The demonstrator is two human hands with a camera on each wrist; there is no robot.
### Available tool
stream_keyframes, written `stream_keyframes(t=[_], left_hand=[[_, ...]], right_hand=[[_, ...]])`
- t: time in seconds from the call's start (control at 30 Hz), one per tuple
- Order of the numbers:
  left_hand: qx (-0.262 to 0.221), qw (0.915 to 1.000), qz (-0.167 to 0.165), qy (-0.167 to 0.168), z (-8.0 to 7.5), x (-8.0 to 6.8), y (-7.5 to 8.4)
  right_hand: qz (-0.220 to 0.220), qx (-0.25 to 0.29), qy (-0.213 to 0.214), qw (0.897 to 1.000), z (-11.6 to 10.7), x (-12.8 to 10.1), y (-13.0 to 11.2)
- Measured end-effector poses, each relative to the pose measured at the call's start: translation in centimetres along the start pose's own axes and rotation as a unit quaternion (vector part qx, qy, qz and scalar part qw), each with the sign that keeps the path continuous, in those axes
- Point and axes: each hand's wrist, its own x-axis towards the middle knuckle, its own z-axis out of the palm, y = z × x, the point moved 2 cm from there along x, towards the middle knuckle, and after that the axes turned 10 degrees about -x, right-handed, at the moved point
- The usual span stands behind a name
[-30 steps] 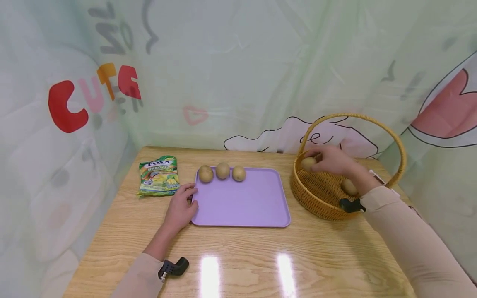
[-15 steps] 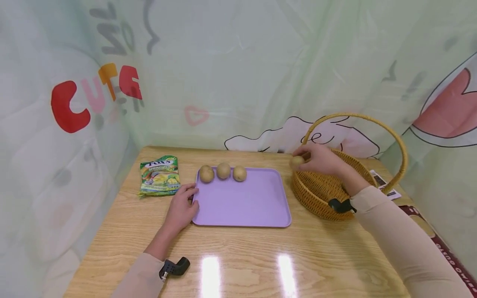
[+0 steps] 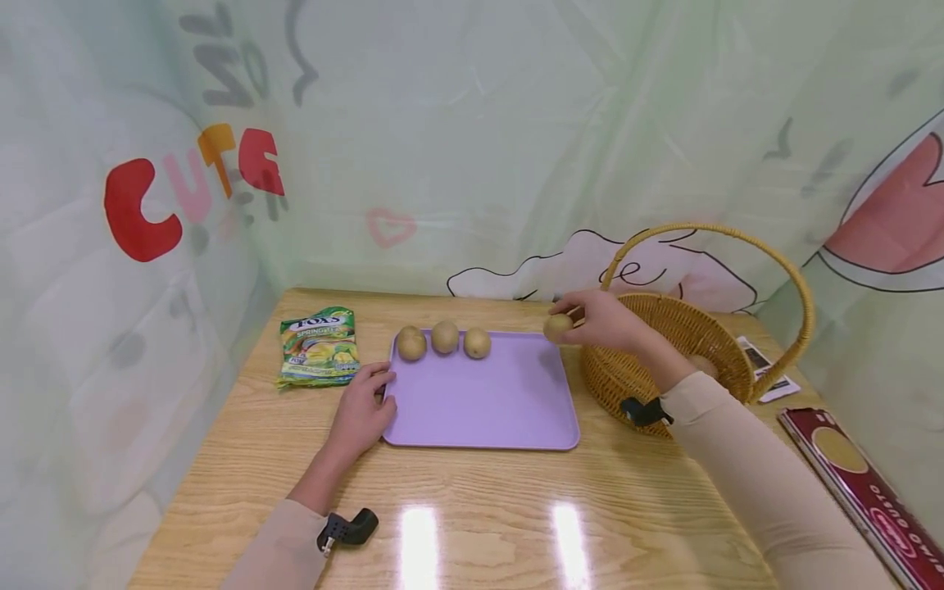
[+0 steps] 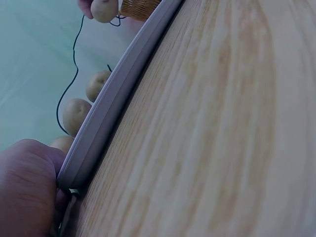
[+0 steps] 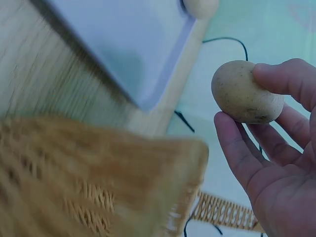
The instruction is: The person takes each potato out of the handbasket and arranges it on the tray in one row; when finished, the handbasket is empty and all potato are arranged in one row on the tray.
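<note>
My right hand [image 3: 601, 319] pinches a round tan potato [image 3: 558, 329] above the back right corner of a purple tray [image 3: 483, 401]. Thumb and fingertips hold it from opposite sides in the right wrist view, where dark specks show on its skin [image 5: 242, 94]. At the tray's left edge, my left hand [image 3: 363, 410] grips the rim; part of its fingers is hidden there. Along the tray's back edge sit three more potatoes [image 3: 445, 337] in a row. Right of the tray stands a wicker basket [image 3: 627, 385] with a tall hooped handle, and a potato [image 3: 703, 365] shows inside, partly behind my right arm.
A green candy bag [image 3: 319, 348] lies left of the tray. Beyond the basket is a white printed packet [image 3: 769, 373], and a dark red box [image 3: 863, 483] lies at the right edge. A printed curtain [image 3: 472, 147] hangs behind the wooden table [image 3: 472, 500].
My right hand has lifted the potato out of the basket and carried it left to the tray's back right corner. The left hand has stayed on the tray rim.
</note>
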Motion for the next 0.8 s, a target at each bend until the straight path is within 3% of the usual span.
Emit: stream_keyframes(t=[0.4, 0.6, 0.8], left_hand=[[-0.005, 0.9998, 0.016, 0.011, 0.0, 0.1, -0.2], [-0.002, 0.9992, 0.038, 0.016, 0.1, 0.3, -0.5], [0.003, 0.9995, 0.030, 0.012, 0.1, 0.3, -0.6]], right_hand=[[-0.051, -0.015, -0.029, 0.998, 3.6, 3.0, -2.0], [-0.051, -0.007, -0.045, 0.998, 5.5, 4.1, -2.3], [-0.043, 0.014, -0.076, 0.996, 7.0, 5.1, -2.5]])
